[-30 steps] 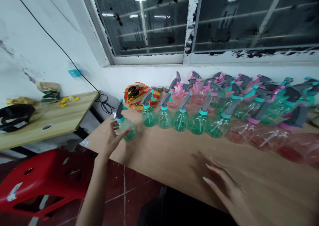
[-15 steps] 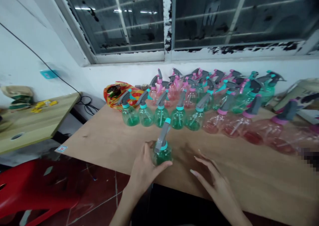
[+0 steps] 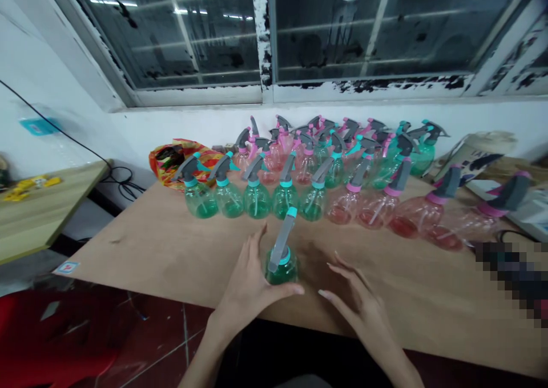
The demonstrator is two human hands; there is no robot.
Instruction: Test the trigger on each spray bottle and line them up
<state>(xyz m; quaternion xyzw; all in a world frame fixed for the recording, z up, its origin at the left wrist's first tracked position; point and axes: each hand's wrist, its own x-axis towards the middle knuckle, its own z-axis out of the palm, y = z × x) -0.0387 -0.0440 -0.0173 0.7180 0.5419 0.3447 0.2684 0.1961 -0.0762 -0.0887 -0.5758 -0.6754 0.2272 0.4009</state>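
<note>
A green spray bottle with a grey and turquoise trigger head stands upright on the table close in front of me. My left hand is around its left side, fingers stretched out and the thumb spread in front of its base; whether the skin touches it I cannot tell. To the right of the bottle, my right hand is open with curved fingers apart and nothing in them. Behind it runs a row of spray bottles, green ones on the left and pink ones on the right, holding some liquid.
More pink and green spray bottles crowd the wooden table along the wall. A red and yellow bag lies at the back left, a cream bag at the right. A second table and a red chair are left.
My left hand's fingers have loosened and straightened beside the bottle. The right hand stays open nearby. My view has turned a little to the right.
</note>
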